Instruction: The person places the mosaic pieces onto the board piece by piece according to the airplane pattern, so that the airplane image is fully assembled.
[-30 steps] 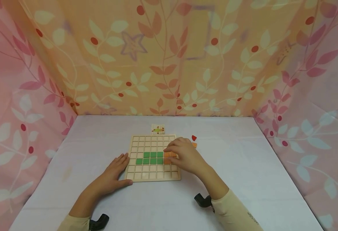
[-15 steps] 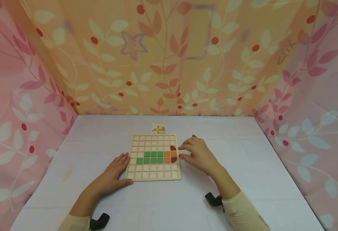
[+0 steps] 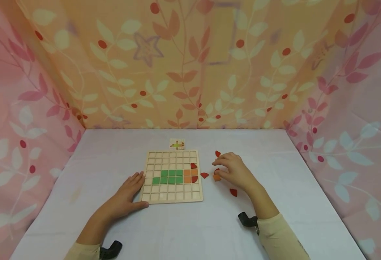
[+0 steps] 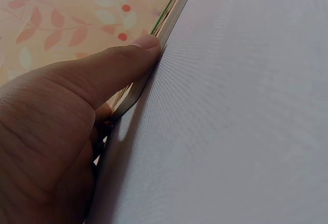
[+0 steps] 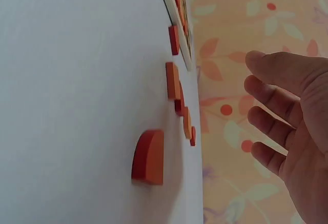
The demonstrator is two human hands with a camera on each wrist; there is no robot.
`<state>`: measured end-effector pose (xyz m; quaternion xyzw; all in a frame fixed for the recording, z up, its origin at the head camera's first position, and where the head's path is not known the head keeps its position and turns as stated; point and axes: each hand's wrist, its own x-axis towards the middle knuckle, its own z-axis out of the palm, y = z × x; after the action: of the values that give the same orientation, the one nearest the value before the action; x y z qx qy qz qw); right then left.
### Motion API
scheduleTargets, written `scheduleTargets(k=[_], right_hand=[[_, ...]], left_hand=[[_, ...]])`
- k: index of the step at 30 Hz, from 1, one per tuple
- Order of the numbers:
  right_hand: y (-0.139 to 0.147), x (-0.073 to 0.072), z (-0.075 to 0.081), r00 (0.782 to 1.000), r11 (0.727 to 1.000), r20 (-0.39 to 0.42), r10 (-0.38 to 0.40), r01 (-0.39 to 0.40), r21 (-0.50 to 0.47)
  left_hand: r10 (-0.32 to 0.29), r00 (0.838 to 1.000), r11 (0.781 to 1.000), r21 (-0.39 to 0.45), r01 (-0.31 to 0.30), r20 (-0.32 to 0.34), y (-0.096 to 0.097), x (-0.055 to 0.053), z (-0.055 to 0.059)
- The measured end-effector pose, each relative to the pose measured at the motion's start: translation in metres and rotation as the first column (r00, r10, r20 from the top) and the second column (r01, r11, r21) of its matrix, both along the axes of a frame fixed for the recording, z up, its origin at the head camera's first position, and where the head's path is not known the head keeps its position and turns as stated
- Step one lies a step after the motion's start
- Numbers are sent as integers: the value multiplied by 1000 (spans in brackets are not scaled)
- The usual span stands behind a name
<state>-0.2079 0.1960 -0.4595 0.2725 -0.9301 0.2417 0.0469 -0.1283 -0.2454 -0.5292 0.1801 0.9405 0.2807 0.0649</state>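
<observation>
Four loose red pieces and two orange blocks lie on our counter, right of the wooden board. Our right hand hangs over some, fingers loosely bent, holding nothing, and hides one block from our head view. Our left hand lies spread along the board's left edge, thumb at the near corner. Green squares, orange squares and two more red pieces sit in its cells. Beyond it we see a small card, then a leafy curtain.
</observation>
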Motion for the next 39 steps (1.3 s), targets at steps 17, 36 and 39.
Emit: scheduleTargets(k=[17,36,39], right_hand=[[12,-12,-18,995,997,92,-42,35,75],[15,-19,-40,992,996,119,-27,17,84],[15,-19,-41,994,996,105,-25,16,88]], left_hand=[[-12,1000,1000,3,12,-25,-2,-1,-1],[-12,1000,1000,1,12,-11,0,-1,2],[-9,1000,1000,-1,9,-13,0,-1,1]])
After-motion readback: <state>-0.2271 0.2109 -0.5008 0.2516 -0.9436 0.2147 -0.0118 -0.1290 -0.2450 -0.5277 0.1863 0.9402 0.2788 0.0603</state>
